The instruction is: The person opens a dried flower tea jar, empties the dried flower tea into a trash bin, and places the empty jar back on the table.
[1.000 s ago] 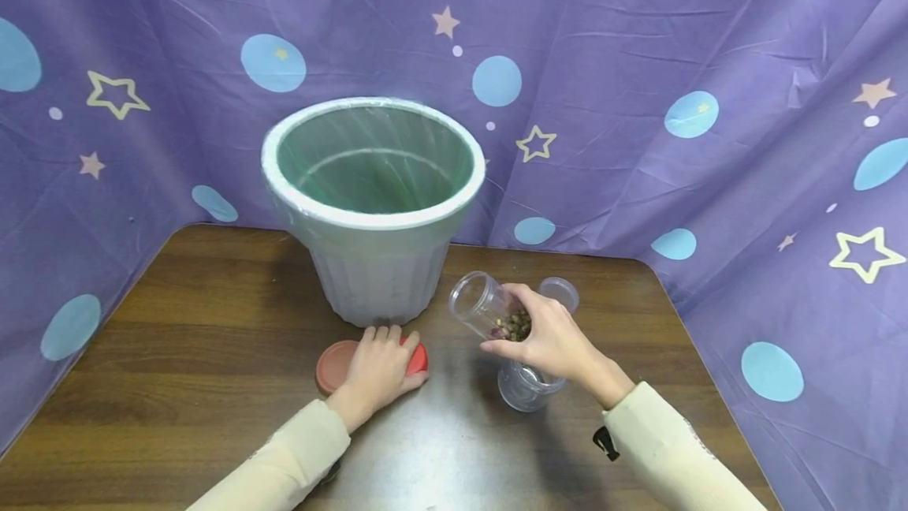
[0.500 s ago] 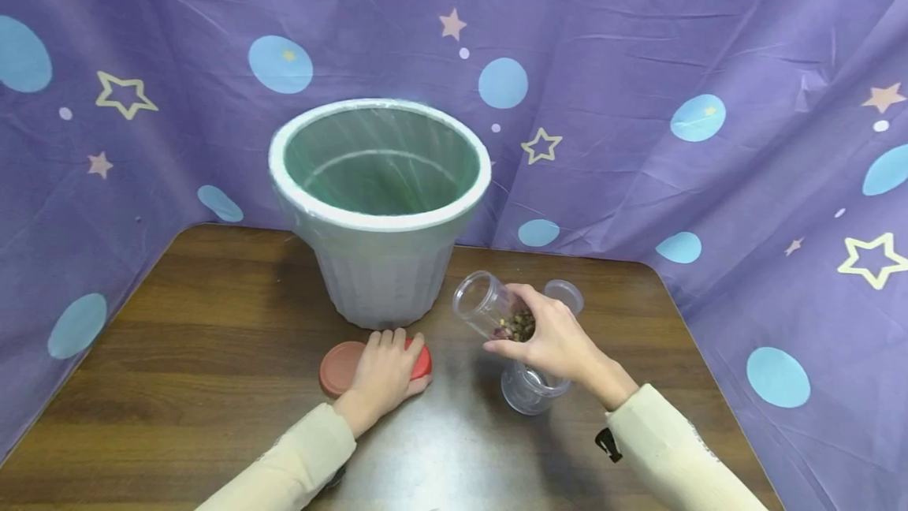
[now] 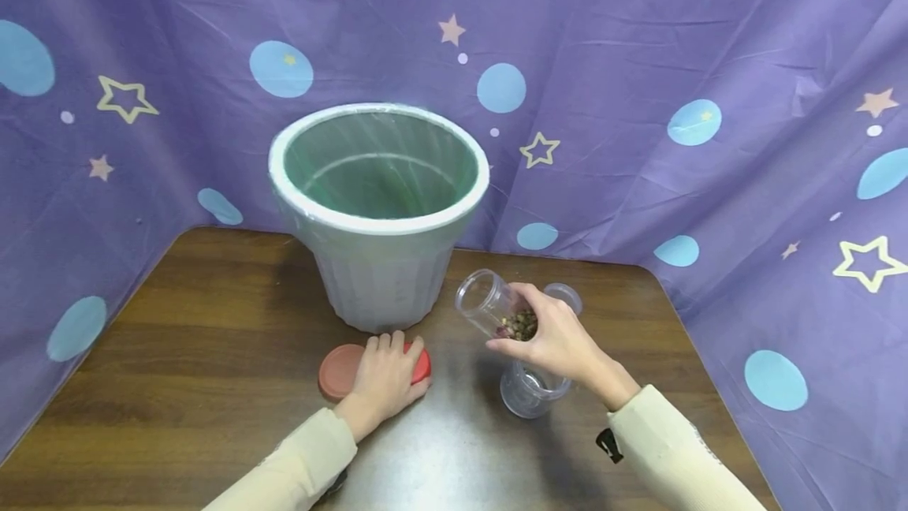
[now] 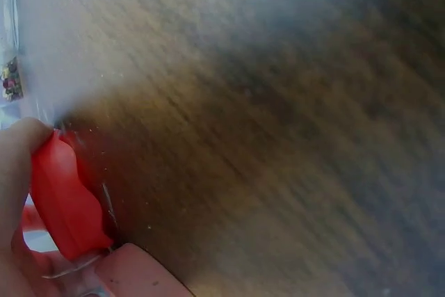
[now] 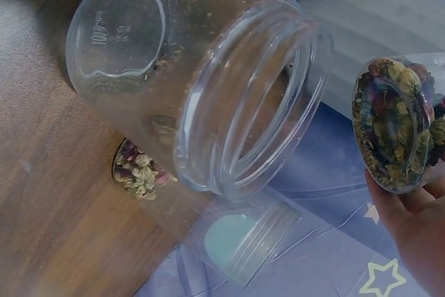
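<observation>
My left hand (image 3: 383, 381) grips a red lid (image 3: 422, 369), its thumb at the near right side; the left wrist view shows the lid's wavy rim (image 4: 66, 196) close up. Beside it lies a brownish-red lid (image 3: 337, 373), partly under the hand. My right hand (image 3: 560, 341) holds a clear jar (image 3: 485, 302) tilted, its mouth up and left, with dried flowers (image 3: 521, 326) gathered at the bottom. Below that hand a wide-mouthed clear jar (image 3: 523, 400) stands uncapped, with small crumbs inside in the right wrist view. Behind the hand another clear jar (image 3: 565, 296) is mostly hidden; dried flowers (image 5: 141, 172) show at its base.
A tall grey-green bucket (image 3: 383, 282), lined with thin clear plastic, stands at the back of the wooden table (image 3: 177, 369), just beyond the lids. A purple curtain (image 3: 603, 61) with stars and blue spots hangs close round the table's back and sides.
The head view shifts slightly. Both hands stay almost where they were, the left on the red lid and the right with the tilted jar.
</observation>
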`<state>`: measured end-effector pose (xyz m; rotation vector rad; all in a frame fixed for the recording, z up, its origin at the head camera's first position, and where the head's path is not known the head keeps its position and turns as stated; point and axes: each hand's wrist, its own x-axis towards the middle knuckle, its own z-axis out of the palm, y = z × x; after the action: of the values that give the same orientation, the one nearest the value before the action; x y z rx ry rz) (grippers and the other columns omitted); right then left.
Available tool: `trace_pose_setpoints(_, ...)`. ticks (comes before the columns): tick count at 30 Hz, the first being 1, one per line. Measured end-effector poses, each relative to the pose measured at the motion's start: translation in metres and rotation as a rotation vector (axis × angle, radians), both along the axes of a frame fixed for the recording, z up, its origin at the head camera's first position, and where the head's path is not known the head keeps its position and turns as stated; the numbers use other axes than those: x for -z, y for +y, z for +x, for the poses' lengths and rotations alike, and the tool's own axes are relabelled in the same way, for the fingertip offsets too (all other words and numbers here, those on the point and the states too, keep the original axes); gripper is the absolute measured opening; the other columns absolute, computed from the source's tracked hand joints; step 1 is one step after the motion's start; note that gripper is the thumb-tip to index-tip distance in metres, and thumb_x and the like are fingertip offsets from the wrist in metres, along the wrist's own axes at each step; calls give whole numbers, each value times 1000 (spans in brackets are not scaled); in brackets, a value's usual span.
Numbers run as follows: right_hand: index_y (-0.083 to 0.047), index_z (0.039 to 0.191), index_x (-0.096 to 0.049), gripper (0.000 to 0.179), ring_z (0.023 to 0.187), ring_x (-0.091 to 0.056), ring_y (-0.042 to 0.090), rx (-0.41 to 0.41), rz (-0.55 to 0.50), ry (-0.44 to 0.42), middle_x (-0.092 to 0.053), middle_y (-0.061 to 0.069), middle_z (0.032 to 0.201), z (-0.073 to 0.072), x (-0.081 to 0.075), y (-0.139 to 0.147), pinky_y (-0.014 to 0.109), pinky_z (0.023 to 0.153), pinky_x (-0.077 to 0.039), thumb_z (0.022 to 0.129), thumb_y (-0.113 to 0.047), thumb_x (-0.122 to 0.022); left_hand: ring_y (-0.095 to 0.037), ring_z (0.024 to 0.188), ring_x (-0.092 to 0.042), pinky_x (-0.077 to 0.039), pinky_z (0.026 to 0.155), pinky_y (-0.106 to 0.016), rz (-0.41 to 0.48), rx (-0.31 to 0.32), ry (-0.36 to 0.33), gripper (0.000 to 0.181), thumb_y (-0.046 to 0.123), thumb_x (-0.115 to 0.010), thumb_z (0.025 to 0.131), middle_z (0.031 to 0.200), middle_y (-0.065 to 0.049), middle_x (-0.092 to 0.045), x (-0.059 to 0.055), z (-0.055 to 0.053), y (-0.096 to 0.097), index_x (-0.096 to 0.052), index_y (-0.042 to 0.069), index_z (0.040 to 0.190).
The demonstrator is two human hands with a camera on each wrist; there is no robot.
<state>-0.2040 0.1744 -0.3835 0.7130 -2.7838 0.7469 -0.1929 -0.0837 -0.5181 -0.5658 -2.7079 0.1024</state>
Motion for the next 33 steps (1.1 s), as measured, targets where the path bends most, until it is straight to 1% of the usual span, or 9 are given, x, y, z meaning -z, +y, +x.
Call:
trace_pose_setpoints(4,-10,129,-56,76,90,-65,13,-7,5,6,-69,2,97,-1,2,1,34,77,-53,71,-50,-84,-31,86,-62,-48,76,-42,-6,-28,-53,63,61,-68,79,97,-14,-61,0,2,0,-61,14,120)
trace_pose_setpoints(8,-11,129,-56,76,89,-64,12,0,-3,9,-68,0,96,0,2,0,34,78,-53,70,-49,-85,-32,90,-62,-48,79,-44,-4,-38,-95,63,59,-68,81,101,-15,-61,-1,3,0,-60,12,121)
trace_pose_setpoints(14,-13,130,-55,76,89,-63,11,16,-8,-11,-69,1,97,3,2,1,33,78,-52,70,-48,-85,-33,96,-60,-46,84,-46,-13,-57,-172,64,59,-65,83,107,-16,-60,-1,7,2,-58,12,125)
trace_pose_setpoints(19,-13,131,-54,77,91,-64,12,31,-13,-7,-70,0,102,2,3,4,34,79,-53,70,-49,-85,-35,96,-60,-46,84,-46,-13,-62,-171,65,60,-65,82,108,-17,-60,0,8,3,-58,12,126)
trace_pose_setpoints(23,-15,130,-55,76,89,-64,11,39,-17,0,-71,-1,101,-1,2,7,33,78,-52,70,-49,-85,-37,97,-60,-46,85,-48,8,-68,-186,74,68,-62,81,108,-18,-61,-1,9,2,-57,11,128)
trace_pose_setpoints(28,-14,130,-56,75,88,-64,13,50,-29,7,-71,1,101,-4,-3,9,33,77,-51,70,-48,-85,-40,97,-61,-46,86,-50,68,-76,-226,84,76,-56,79,109,-20,-64,-9,9,-1,-55,10,131)
trace_pose_setpoints(33,-14,130,-56,74,88,-64,13,58,-49,3,-71,0,103,-7,-7,11,34,78,-52,69,-45,-87,-38,100,-62,-46,88,-49,122,-66,-246,80,74,-53,84,110,-18,-66,-23,8,-7,-56,10,131)
